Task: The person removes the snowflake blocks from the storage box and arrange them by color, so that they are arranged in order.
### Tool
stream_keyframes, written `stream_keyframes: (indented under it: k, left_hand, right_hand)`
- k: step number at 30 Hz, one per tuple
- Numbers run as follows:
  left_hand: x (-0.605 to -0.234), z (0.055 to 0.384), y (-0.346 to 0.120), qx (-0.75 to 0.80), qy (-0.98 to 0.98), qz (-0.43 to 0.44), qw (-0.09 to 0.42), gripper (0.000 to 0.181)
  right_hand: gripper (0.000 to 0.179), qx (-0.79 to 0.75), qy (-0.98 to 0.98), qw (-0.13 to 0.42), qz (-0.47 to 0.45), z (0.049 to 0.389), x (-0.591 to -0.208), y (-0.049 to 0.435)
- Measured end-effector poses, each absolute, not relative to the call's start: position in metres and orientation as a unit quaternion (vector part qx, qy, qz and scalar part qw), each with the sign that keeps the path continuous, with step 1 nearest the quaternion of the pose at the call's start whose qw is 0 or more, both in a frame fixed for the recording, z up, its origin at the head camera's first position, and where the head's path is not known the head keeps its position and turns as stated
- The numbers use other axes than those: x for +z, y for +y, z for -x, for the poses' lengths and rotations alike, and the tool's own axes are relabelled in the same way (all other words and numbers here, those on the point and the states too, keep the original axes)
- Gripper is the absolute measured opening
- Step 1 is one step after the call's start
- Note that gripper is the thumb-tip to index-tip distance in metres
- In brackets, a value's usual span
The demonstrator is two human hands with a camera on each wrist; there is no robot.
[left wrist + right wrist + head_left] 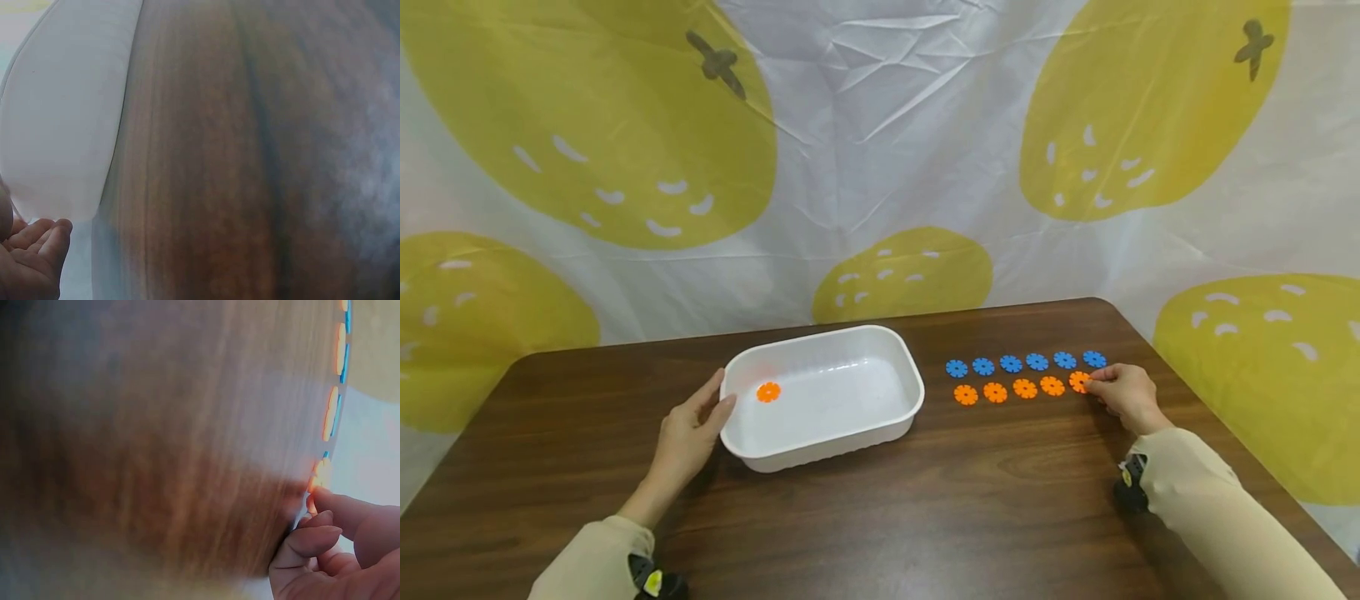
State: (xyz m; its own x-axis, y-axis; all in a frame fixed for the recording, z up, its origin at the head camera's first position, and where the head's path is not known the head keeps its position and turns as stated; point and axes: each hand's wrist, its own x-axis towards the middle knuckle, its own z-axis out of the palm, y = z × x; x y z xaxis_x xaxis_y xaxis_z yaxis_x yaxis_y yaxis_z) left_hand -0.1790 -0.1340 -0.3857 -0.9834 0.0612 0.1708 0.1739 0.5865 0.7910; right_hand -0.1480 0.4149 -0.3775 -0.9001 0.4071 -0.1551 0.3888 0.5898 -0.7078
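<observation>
My left hand [687, 435] grips the left end of a white plastic basin [823, 450], its thumb over the rim and its fingers against the outside wall. A single notched orange disc [768, 392] lies inside, towards the basin's left end. At the right, my right hand [1129, 397] pinches the edge of a notched orange disc [1078, 382], the rightmost of its row. In the right wrist view, thumb and fingertips meet at that disc [320, 475]; the fingers partly cover it. Only the basin's outer wall [69, 112] and part of the hand [34, 259] show in the left wrist view.
To the left of the pinched disc, several orange discs [1025, 388] form a row on the brown wooden table [925, 517]. A row of several blue discs [1011, 364] runs just behind them. A white curtain [895, 158] with yellow fruit shapes hangs behind the table.
</observation>
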Motion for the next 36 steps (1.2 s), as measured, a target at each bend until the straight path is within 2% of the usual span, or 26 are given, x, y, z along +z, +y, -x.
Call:
stream_keyframes:
  k: [10, 27, 36]
  left_hand:
    - [-0.384, 0.178, -0.135, -0.448, -0.889, 0.067, 0.057, 0.053]
    - [-0.385, 0.178, -0.134, -0.449, -0.889, 0.068, 0.056, 0.052]
    - [-0.385, 0.179, -0.134, -0.455, -0.884, 0.075, 0.069, 0.051]
  right_hand:
    - [0.024, 0.392, -0.895, -0.016, 0.211, 0.151, -0.375, 0.419]
    - [0.029, 0.39, -0.897, 0.001, 0.208, 0.148, -0.373, 0.416]
    - [0.035, 0.424, -0.883, 0.031, 0.198, 0.148, -0.367, 0.405]
